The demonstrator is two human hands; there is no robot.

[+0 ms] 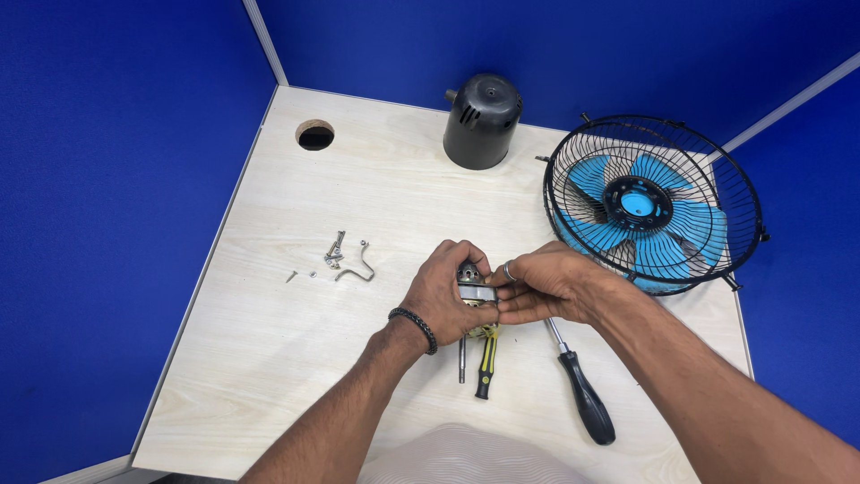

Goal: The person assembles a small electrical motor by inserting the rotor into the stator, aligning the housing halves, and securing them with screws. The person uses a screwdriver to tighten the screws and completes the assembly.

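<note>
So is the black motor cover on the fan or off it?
Off: the black motor cover stands alone on the desk, apart from the fan cage.

No packages, labels, signs, screens.

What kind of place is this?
Probably a cubicle desk used as a small repair bench: blue partitions around a pale desk, with a fan cage, screwdriver and loose screws.

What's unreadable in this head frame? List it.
- Fan motor, head view: mostly covered by the left hand and right hand; each grip's contact points are hidden.
- Yellow-handled tool: tip hidden under the hands.
- Screws: too small to count or type.
- Fan blades: partly masked by the black guard.
</note>
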